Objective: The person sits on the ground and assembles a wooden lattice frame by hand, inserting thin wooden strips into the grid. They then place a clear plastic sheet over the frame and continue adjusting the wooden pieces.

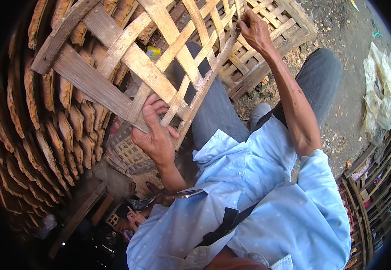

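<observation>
A woven lattice panel [164,57] of flat bamboo or wood strips is tilted up in front of me, with a darker frame strip along its upper left end. My left hand [155,131] grips its near lower corner, the thumb lying over a strip and the fingers reaching through and under the edge. Farther off, my right hand [255,32] is closed at the panel's right edge, its fingertips partly hidden. Just beyond that edge rests a second woven panel [280,28], with a thick wooden border, on the ground past my knees.
Stacked rough orange-brown slabs [47,148] rise along the left. Crumpled clear plastic sheeting [381,92] lies at the right, above slatted basketwork [362,202]. Another woven piece [131,150] lies below my left hand. Another person's hand [135,218] shows near a wooden bench [79,216] at lower left.
</observation>
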`<state>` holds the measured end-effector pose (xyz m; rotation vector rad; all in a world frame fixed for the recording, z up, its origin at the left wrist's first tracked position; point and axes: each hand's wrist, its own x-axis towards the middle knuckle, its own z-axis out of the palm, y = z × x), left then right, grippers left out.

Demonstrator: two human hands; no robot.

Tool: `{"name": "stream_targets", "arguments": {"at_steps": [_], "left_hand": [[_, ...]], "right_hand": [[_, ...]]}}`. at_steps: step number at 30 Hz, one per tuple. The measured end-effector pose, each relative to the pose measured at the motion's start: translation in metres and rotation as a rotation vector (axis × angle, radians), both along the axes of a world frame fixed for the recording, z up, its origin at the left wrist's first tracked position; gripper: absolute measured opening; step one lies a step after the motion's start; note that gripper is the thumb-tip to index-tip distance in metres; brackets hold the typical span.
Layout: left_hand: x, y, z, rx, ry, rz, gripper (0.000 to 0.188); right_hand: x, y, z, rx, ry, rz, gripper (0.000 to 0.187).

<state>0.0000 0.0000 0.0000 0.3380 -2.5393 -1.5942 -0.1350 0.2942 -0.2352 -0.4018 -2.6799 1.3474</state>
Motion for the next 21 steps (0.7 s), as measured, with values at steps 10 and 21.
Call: {"name": "stream_targets", "arguments": {"at_steps": [10, 21], "left_hand": [[-0.001, 0.002, 0.000, 0.030, -0.005, 0.002, 0.051], [-0.003, 0.003, 0.001, 0.003, -0.001, 0.023, 0.051]], "right_hand": [[0.002, 0.004, -0.006, 0.040, 0.085, 0.001, 0.024], [-0.010, 0.018, -0.006, -0.587, -0.198, -0.069, 0.017]]}}
